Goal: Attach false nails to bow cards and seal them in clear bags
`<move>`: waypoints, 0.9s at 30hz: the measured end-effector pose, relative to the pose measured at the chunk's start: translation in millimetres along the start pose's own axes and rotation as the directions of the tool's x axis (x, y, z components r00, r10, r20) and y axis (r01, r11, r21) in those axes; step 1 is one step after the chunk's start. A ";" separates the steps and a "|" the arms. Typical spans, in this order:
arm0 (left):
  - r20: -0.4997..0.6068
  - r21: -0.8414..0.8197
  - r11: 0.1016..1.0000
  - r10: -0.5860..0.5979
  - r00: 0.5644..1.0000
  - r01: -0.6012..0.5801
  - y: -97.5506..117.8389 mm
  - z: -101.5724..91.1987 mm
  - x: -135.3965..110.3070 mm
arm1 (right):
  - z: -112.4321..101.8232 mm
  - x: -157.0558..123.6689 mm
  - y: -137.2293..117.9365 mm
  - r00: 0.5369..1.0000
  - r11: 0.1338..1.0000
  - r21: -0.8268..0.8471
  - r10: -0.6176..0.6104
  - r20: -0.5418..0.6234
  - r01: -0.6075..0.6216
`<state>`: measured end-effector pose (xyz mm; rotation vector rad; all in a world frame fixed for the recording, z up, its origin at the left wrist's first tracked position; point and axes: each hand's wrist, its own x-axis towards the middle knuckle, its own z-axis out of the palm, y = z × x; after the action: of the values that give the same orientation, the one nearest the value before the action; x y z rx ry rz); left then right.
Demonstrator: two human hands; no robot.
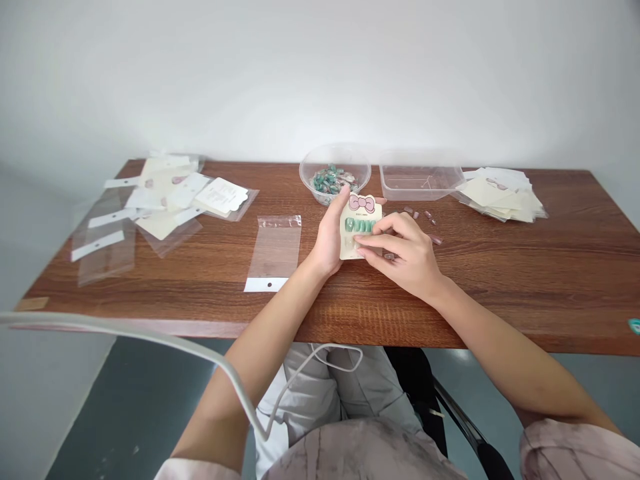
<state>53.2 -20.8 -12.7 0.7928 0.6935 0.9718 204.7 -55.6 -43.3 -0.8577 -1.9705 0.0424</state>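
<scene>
My left hand (330,233) is closed around a cream display card (363,208) with a pink bow printed at its top, tilted up above the table. A row of green press-on nails (356,225) runs across the card's middle. Over its lower right part is my right hand (405,250), with thumb and fingertips nearly together at the lower row. Whatever lies between those fingertips is too small to make out. Just left of my left hand, a clear plastic bag (276,250) with a white header strip lies flat on the table.
Behind the hands stand a round clear bowl (313,170) of green and pinkish nails and a rectangular clear tub (420,190). Loose nails (435,239) lie right of the card. Bags and cards (163,193) cover the left; a card stack (505,200) sits right. A white cable (165,340) crosses the front.
</scene>
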 end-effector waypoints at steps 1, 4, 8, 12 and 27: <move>0.001 -0.005 1.000 0.001 1.000 -0.001 0.2 0.0 0.0 | -0.2 0.4 -0.4 1.000 1.000 0.000 0.000 -0.004 0.000; -0.007 -0.026 1.000 -0.010 1.000 0.010 0.9 -0.5 0.3 | -1.0 1.0 -1.3 1.000 1.000 0.001 -0.003 -0.016 0.003; -0.018 -0.017 1.000 -0.015 1.000 0.015 1.4 -1.3 0.1 | -2.3 0.9 -1.6 1.000 1.000 -0.007 -0.010 -0.023 0.010; -0.004 -0.009 1.000 -0.011 1.000 0.011 0.5 -1.4 -0.4 | -2.3 1.0 -1.0 0.999 1.000 -0.020 -0.016 -0.029 0.015; -0.025 -0.006 1.000 -0.004 1.000 0.004 0.0 0.6 -0.1 | -0.6 0.1 -2.2 1.000 0.998 -0.056 0.022 0.007 -0.022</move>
<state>53.6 -21.1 -12.3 0.7749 0.7129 0.9814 203.9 -57.5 -42.1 -0.9165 -1.9779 0.0037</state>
